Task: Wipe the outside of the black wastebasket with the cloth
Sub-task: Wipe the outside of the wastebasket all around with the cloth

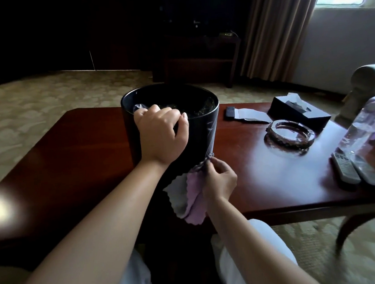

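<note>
Centrally, wastebasket: the black wastebasket (200, 127) stands upright on the dark red wooden table (74, 156), near the table's near edge; every place below is given from it.
Liner: a crumpled clear plastic bag (138, 107) shows inside the wastebasket, at its left rim.
Left hand: the left hand (162, 134) is curled over the near rim of the wastebasket, fingers hooked over the edge and closed on it, thumb lying against the outer wall.
Right hand: the right hand (219, 178) is low on the near right side of the wastebasket, by its base, fingers pinched shut on the cloth.
Cloth: the cloth (190, 198), lilac on one face and grey on the other with a scalloped edge, is bunched at the fingertips and pressed to the lower outer wall; the rest hangs down toward the table's near edge.
Streaks: pale marks show on the wastebasket's right outer wall, above the cloth.
Ashtray: a glass ashtray (289, 133) sits on the table, right of the wastebasket and apart from it.
Tissue box: a black tissue box (297, 112) lies farther right and back.
Remotes: two remote controls (356, 167) lie side by side, well to the right, near the table's right end.
Bottle: a clear plastic bottle (357, 129) lies tilted just above the remotes.
</note>
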The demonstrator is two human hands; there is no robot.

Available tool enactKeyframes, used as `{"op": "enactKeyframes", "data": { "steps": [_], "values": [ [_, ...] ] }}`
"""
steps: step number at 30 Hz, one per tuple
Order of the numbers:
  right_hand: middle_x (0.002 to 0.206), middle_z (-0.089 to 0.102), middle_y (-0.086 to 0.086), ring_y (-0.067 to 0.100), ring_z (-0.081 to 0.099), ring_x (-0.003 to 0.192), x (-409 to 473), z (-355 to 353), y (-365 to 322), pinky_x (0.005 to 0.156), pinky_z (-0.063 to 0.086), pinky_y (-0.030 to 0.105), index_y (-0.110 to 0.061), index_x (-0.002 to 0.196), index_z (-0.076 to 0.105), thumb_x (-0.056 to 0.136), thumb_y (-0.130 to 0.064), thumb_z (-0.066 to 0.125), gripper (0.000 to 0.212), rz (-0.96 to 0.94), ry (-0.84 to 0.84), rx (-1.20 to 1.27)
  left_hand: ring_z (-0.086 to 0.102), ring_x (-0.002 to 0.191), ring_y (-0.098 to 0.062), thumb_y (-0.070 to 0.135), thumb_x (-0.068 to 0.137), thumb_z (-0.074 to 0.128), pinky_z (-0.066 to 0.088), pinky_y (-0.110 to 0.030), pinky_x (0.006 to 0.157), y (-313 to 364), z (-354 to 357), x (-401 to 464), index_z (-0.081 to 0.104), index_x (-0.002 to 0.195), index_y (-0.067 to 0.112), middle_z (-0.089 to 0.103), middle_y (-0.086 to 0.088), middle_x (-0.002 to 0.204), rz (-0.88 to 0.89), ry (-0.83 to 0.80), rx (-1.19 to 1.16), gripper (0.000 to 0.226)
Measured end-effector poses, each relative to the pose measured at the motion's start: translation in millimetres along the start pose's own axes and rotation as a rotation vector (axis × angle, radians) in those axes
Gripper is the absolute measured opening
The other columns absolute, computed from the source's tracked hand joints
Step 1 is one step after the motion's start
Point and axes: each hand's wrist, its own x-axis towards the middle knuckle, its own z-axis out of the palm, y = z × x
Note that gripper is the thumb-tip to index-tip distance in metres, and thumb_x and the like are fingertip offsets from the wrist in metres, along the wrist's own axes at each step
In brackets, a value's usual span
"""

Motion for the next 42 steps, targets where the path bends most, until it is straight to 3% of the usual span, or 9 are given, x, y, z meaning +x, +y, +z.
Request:
{"op": "enactKeyframes", "data": {
  "steps": [3,8,14,17,21,25,29,35,42],
  "values": [
    [0.094,0.073,0.001,0.010,0.065,0.091,-2.9,-3.9,24.0,0.080,0.039,0.013,-0.014,0.094,0.074,0.083,-0.015,0.067,0.013,0.060,-0.002,-0.140,0.033,0.054,-0.014,0.025,0.084,0.046,0.027,-0.034,0.070,-1.7,1.8,-0.4,0.025,0.053,0.021,0.024,0.013,0.052,0.008,0.010,0.011,0.038],
    [0.096,0.073,0.005,0.017,0.066,0.096,-0.5,-9.5,47.0,0.093,0.048,0.025,-0.011,0.095,0.075,0.081,-0.014,0.067,0.016,0.274,-0.061,-0.249,0.032,0.053,-0.015,0.025,0.084,0.045,0.027,-0.034,0.069,-1.0,2.6,0.1,0.024,0.053,0.021,0.024,0.013,0.052,0.010,0.038,0.019,0.038],
    [0.084,0.068,-0.010,0.002,0.062,0.084,-4.3,-2.5,13.1,0.079,0.044,0.011,-0.018,0.091,0.074,0.083,-0.014,0.067,0.011,-0.041,-0.004,-0.044,0.033,0.054,-0.015,0.025,0.084,0.044,0.027,-0.035,0.069,-2.2,2.8,0.0,0.024,0.054,0.021,0.025,0.013,0.053,0.020,0.033,0.006,0.037],
    [0.087,0.069,-0.008,0.005,0.061,0.088,-2.4,-7.6,26.3,0.077,0.039,0.008,-0.015,0.094,0.074,0.084,-0.014,0.067,0.013,0.017,-0.029,-0.146,0.037,0.053,-0.017,0.025,0.084,0.044,0.027,-0.035,0.070,-2.1,2.8,0.9,0.026,0.053,0.020,0.027,0.013,0.052,0.015,0.033,0.017,0.036],
    [0.096,0.073,0.002,0.015,0.064,0.095,2.5,-21.6,56.7,0.080,0.041,0.017,-0.014,0.095,0.074,0.084,-0.017,0.064,0.015,0.072,-0.178,-0.426,0.040,0.051,-0.020,0.026,0.084,0.044,0.028,-0.035,0.070,-2.7,4.3,-0.2,0.026,0.052,0.020,0.028,0.012,0.051,0.020,0.036,0.025,0.036],
    [0.095,0.073,0.002,0.014,0.064,0.093,6.1,-22.3,53.5,0.082,0.042,0.019,-0.014,0.094,0.075,0.083,-0.016,0.065,0.014,0.000,-0.183,-0.414,0.039,0.051,-0.019,0.025,0.084,0.044,0.028,-0.035,0.070,-3.1,6.0,-0.7,0.028,0.052,0.020,0.029,0.011,0.050,0.019,0.044,0.049,0.037],
    [0.097,0.073,0.003,0.016,0.064,0.096,20.0,-20.6,52.0,0.087,0.045,0.022,-0.015,0.096,0.074,0.083,-0.017,0.064,0.017,0.071,-0.174,-0.439,0.039,0.051,-0.020,0.026,0.085,0.044,0.028,-0.035,0.070,-4.5,5.6,-1.5,0.028,0.052,0.020,0.029,0.011,0.051,0.037,0.033,0.059,0.037],
    [0.093,0.074,0.003,0.015,0.066,0.091,13.9,-29.5,60.4,0.082,0.046,0.022,-0.014,0.092,0.076,0.081,-0.015,0.064,0.016,-0.044,-0.290,-0.533,0.035,0.048,-0.018,0.024,0.084,0.043,0.026,-0.034,0.068,-3.3,8.7,-0.8,0.027,0.051,0.019,0.027,0.010,0.049,0.038,0.071,0.072,0.037],
    [0.097,0.073,0.001,0.015,0.065,0.096,28.3,-22.9,54.3,0.085,0.046,0.021,-0.017,0.095,0.075,0.083,-0.019,0.064,0.016,0.064,-0.210,-0.512,0.039,0.049,-0.020,0.025,0.084,0.043,0.028,-0.036,0.068,-4.0,6.5,-0.4,0.028,0.051,0.019,0.029,0.009,0.049,0.031,0.042,0.066,0.037]
  ]
}}
